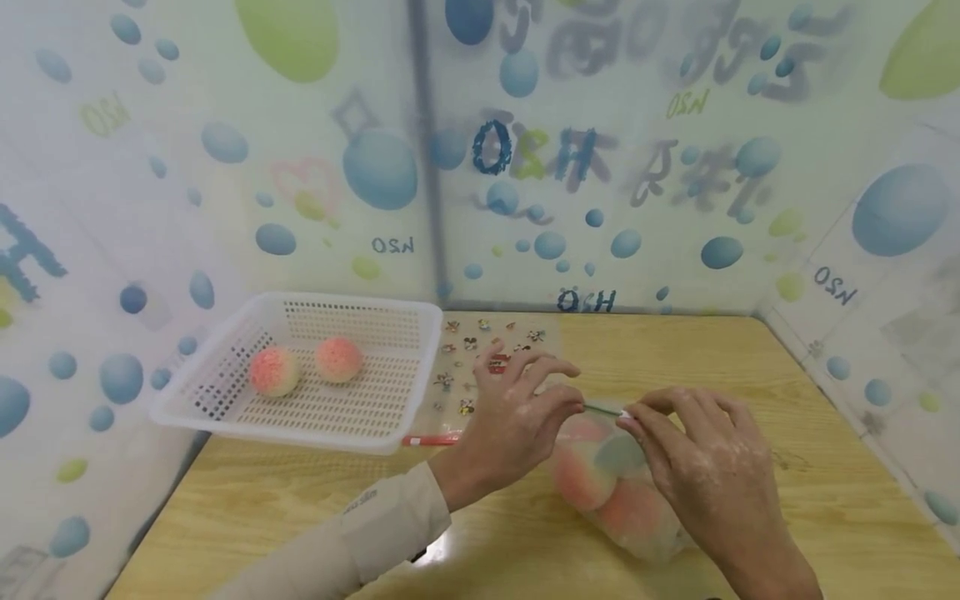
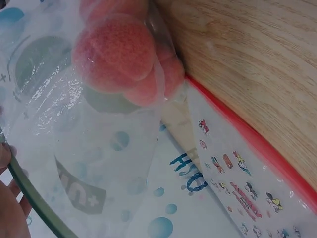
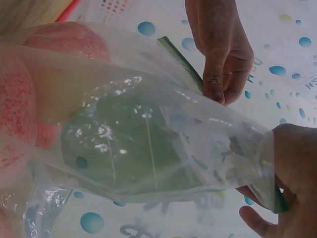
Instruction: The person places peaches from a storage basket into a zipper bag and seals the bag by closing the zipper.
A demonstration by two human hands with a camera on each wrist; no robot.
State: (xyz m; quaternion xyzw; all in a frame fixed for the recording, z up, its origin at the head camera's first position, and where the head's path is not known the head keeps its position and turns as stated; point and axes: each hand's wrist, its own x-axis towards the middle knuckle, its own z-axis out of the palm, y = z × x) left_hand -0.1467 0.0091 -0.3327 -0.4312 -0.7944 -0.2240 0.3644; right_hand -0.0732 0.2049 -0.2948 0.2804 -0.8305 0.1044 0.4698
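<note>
A clear plastic zip bag (image 2: pixel 124 144) with a green top edge (image 1: pixel 602 410) holds several pink-and-cream peaches (image 1: pixel 585 477). The bag hangs low over the table, in front of me and right of centre. My left hand (image 1: pixel 521 408) pinches one part of the green edge between thumb and index finger, its other fingers spread. On the edge's other end, my right hand (image 1: pixel 708 450) has a pinching grip, with a small white bit showing at its fingertips. The right wrist view shows both the left hand (image 3: pixel 223 59) and the right hand (image 3: pixel 297 168) at the bag's mouth.
A white perforated basket (image 1: pixel 416 367) with two peaches (image 1: pixel 339 360) inside stands on the left. Beside it, a flat clear bag with cartoon prints and a red edge (image 2: pixel 252 134) lies on the wooden table (image 1: pixel 825 500). Printed curtains (image 1: pixel 637 167) enclose the table.
</note>
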